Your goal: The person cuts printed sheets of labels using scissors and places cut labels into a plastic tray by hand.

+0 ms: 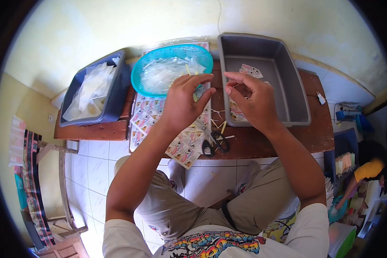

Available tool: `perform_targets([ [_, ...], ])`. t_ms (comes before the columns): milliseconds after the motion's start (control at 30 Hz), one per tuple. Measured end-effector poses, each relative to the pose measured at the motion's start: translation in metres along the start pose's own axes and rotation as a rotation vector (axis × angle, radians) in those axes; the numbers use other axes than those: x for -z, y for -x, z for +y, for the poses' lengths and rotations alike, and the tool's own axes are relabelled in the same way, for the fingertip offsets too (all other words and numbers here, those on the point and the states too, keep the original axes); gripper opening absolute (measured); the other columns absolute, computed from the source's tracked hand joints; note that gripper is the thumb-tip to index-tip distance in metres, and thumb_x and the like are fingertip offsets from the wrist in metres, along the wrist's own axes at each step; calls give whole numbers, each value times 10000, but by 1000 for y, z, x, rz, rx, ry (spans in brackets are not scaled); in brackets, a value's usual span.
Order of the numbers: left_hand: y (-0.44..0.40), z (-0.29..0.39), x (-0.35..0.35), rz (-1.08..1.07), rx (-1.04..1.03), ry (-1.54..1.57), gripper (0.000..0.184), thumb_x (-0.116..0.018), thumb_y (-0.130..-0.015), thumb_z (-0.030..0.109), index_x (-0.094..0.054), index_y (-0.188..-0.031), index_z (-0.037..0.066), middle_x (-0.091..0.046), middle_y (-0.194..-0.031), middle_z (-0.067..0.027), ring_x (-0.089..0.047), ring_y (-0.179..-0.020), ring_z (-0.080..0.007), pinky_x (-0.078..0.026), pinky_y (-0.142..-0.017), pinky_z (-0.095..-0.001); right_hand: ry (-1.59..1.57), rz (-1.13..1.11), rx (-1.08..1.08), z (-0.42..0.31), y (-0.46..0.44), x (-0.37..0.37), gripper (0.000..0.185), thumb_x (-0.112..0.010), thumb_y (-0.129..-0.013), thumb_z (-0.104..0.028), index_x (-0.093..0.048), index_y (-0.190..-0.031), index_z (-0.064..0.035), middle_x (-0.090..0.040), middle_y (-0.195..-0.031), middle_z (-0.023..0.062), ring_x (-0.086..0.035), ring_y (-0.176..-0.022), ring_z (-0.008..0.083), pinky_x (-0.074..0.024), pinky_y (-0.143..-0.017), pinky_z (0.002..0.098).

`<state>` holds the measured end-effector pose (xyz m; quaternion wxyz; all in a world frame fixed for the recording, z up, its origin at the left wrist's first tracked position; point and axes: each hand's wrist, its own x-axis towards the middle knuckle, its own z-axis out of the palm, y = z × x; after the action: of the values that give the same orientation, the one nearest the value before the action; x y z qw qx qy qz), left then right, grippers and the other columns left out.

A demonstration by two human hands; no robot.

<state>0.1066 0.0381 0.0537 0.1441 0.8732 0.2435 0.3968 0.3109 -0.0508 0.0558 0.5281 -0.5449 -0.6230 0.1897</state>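
Note:
Both hands are raised over the table, a short gap between them. My left hand (185, 101) is in front of the turquoise basket (135, 77), thumb and fingers apart, with nothing visible in it. My right hand (254, 101) is over the near left part of the grey tub (284, 81), its fingers curved and the thumb apart from the index finger; I see nothing held. Clear plastic bags (157, 75) fill the basket. Scissors with black handles (215, 144) lie below the hands, beside printed label sheets (182, 152). A few cut labels (250, 71) lie inside the tub.
A dark blue-grey bin (84, 118) with plastic bags stands at the left of the wooden table (284, 144). Yellowish strips (223, 127) lie near the scissors. A white charger (320, 98) is at the right end. Another person in a yellow sleeve (369, 170) is at far right.

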Motion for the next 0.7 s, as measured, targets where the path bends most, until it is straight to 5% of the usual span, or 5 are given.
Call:
perform_targets([
  [367,57,-22,53,60,158,23,303,-833,-891,65,-752,-1179,18,-791,-1088,-172,-785,-1000,-282,-600,-866,-366,-82,-158,57,-24,17,-75,334,-761,-927,-88,-730,-1251,-11,-775,-1031,173,-781,-849,249,-636,-719,340],
  [700,105,-43,81,-30,244,-29,276,-801,-896,44,-756,-1167,21,-776,-1096,-165,-757,-993,-337,-583,-863,-405,-16,-279,45,-5,31,-129,329,-753,-927,-88,-729,-1247,-16,-773,-1019,174,-781,-810,262,-631,-709,354],
])
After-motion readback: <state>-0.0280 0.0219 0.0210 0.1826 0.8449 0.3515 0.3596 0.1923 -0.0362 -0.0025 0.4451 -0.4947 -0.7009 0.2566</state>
